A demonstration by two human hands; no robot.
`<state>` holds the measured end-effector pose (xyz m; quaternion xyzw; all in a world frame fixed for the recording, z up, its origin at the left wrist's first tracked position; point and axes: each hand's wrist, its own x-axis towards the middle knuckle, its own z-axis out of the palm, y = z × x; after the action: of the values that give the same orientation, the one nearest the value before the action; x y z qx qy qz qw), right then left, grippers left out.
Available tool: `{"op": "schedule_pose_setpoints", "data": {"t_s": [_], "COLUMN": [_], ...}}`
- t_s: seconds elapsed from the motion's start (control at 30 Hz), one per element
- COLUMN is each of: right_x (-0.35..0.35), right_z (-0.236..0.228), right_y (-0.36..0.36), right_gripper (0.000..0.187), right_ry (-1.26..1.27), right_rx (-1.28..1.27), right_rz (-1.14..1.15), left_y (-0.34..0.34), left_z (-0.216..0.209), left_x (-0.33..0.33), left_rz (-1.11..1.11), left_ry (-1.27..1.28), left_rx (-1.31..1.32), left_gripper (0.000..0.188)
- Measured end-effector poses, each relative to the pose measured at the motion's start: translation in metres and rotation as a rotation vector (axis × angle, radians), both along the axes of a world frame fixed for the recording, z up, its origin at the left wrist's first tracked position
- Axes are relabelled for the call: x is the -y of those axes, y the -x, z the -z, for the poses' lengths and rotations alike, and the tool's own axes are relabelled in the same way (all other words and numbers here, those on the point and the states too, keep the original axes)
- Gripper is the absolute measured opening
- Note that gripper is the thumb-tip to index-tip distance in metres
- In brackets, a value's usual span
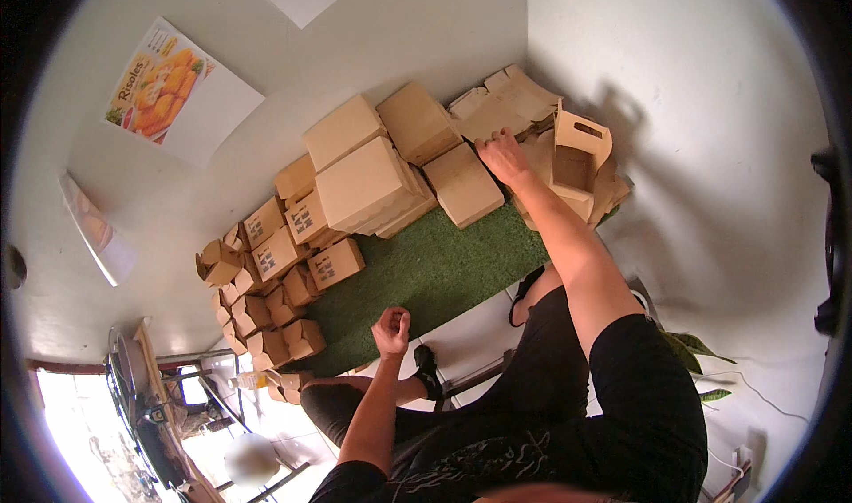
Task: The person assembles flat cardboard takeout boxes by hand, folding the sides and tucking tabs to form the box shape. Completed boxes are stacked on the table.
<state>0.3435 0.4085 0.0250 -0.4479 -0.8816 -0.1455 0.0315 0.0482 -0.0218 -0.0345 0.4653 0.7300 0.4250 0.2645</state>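
Observation:
My right hand (pixel 503 157) reaches over the back right of the green-covered table (pixel 444 259). Its fingers are curled down beside the flattened brown cardboard pieces (pixel 506 99), and whatever they grip is hidden. Just left of it lies a closed brown carton (pixel 463 186); another carton (pixel 417 123) sits behind that. To the right of this hand stands an open cardboard carrier box (pixel 575 161) with a slot handle, on more flat cardboard. My left hand (pixel 390 332) hovers at the table's front edge, its fingers curled with nothing visible in them.
Large closed cartons (pixel 368 183) are stacked at mid-table. Several small brown boxes (pixel 284 303) crowd the left end. A white wall (pixel 710 86) rises behind and at the right. Below right is a green-leaved plant (pixel 688 352), and cables run over the floor.

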Motion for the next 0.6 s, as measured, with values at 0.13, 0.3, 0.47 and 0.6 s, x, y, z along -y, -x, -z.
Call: {"op": "schedule_pose_setpoints", "data": {"t_s": [0.13, 0.3, 0.47, 0.6], "right_x": [0.002, 0.0, -0.008, -0.02], "right_z": [-0.003, -0.01, -0.02, -0.033], "right_y": [0.0, -0.008, -0.021, -0.033], "right_gripper": [0.027, 0.024, 0.026, 0.029], "right_ry": [-0.061, 0.016, 0.022, -0.091], "right_rx": [-0.108, -0.234, -0.234, -0.318], "right_rz": [-0.014, 0.054, 0.125, 0.235], "left_y": [0.0, 0.001, 0.002, 0.001], "left_z": [-0.001, 0.001, 0.001, 0.001], "left_x": [0.0, 0.0, 0.0, 0.0], "left_rz": [0.004, 0.012, 0.021, 0.024], "left_ry": [0.0, 0.022, 0.024, -0.007], "left_rx": [0.024, 0.029, -0.028, -0.013], "left_gripper": [0.035, 0.038, 0.037, 0.036]}}
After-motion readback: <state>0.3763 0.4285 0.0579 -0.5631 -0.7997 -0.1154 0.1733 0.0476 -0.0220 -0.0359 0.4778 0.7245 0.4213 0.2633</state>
